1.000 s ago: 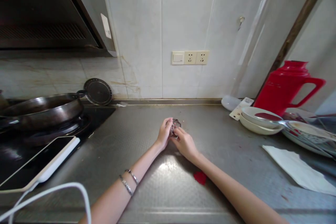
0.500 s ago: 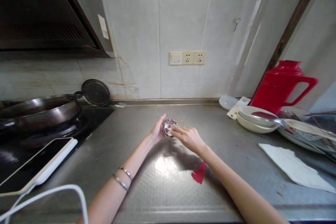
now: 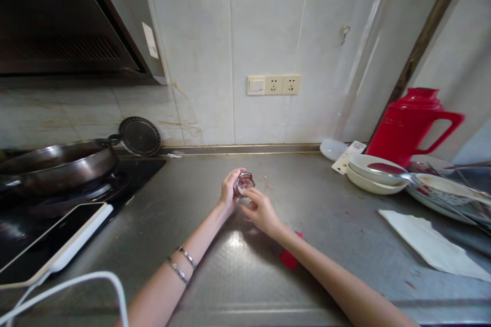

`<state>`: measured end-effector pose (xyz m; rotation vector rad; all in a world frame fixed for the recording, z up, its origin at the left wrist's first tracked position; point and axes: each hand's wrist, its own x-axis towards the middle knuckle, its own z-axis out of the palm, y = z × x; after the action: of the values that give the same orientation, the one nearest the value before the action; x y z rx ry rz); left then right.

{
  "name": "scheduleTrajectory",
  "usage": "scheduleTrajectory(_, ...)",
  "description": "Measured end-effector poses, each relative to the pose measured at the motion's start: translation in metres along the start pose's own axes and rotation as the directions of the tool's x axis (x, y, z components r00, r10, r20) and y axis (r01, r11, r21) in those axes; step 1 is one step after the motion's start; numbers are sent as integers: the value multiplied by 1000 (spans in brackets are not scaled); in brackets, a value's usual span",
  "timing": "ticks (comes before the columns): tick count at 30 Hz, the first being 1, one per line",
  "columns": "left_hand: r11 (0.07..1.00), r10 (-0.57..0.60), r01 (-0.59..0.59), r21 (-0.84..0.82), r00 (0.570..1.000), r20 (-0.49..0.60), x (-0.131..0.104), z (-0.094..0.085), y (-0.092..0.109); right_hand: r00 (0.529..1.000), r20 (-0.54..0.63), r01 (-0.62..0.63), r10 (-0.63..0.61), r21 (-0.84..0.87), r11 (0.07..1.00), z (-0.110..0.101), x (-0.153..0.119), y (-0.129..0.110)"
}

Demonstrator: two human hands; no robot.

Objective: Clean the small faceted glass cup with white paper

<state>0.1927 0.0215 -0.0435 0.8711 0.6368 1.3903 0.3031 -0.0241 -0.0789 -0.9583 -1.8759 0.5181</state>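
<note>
Far L of the small glassy vessel (image 3: 245, 182), it's the white-edged phone (image 3: 57, 245) at the hob's edge, w/ 1 metal pan (image 3: 61, 168) up behind it. Moving R, 1 dark round disc (image 3: 139, 136) leans at the wall, L of the vessel and further back.

Now the L hand (image 3: 229, 191), and what a snug hold: it's wrapped round the vessel's L side, closed on it, fingers up along the far edge, 2 bracelets (image 3: 182, 264) back on the forearm. Vessel's at center, just above or on the steel counter (image 3: 199, 286), can't tell which. Looks round from here, no obvious long axis, mouth tipped toward the viewer. It lies R of the L palm and just beyond the R fingertips.

R hand (image 3: 263, 212) comes in from the vessel's near R side, fingers part curled, tips at the near rim. Closed on the rim or a small bit? Can't tell. Both hands are v. close, but the L has the fuller hold.

1 red scrap (image 3: 288, 259) sits nearer the viewer, R of the vessel, partly under the R forearm. Far R of the vessel: stacked white bowls (image 3: 378, 188), red flask (image 3: 410, 130) behind, white tissue (image 3: 429, 245) in front.
</note>
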Motion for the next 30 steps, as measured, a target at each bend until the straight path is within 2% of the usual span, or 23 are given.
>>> scheduleTrajectory(1, 1000, 21, -21, 13, 1000, -4, -1, 0, -1, 1000, -15, -13, 14, 53, 998, 3, 0, 1)
scheduleTrajectory(3, 998, 59, -59, 39, 998, -11, -2, 2, -4, 998, -56, 2, 1, 49, 999, 5, 0, 4)
scheduleTrajectory(6, 995, 94, -94, 44, 996, -10, -5, 5, -9, 990, -86, 102, -116, -152, 983, -4, 3, 6)
scheduleTrajectory(9, 997, 69, -69, -35, 998, 6, -5, 8, -8, 976, 20, 205, -216, -404, 891, -19, 5, 5)
scheduleTrajectory(12, 990, -14, 21, -139, 999, 52, -4, 9, 2, 960, 139, 278, -244, -604, 747, -35, 5, 3)
scheduleTrajectory(14, 982, -92, 107, -156, 991, 101, -3, 8, 10, 937, 224, 348, -269, -676, 649, -44, 6, 2)
scheduleTrajectory(17, 950, -277, 300, -86, 938, 208, 0, 4, 20, 898, 323, 439, -299, -713, 547, -55, 8, 2)
scheduleTrajectory(19, 921, -371, 390, -23, 892, 258, 1, 2, 21, 893, 348, 449, -284, -720, 530, -59, 9, 1)
scheduleTrajectory(21, 925, -369, 380, 3, 896, 245, 3, 2, 19, 908, 345, 418, -238, -720, 553, -61, 9, 0)
scheduleTrajectory(25, 978, -203, 208, -13, 965, 164, 5, 2, 8, 964, 241, 253, -116, -680, 689, -51, 8, -6)
scheduleTrajectory(27, 993, -119, 121, -5, 983, 143, 6, 1, 3, 984, 151, 162, -90, -583, 796, -40, 8, -9)
scheduleTrajectory(30, 999, -14, 10, 40, 995, 101, 5, -1, -3, 1000, -3, 6, -7, -304, 953, -23, 7, -12)
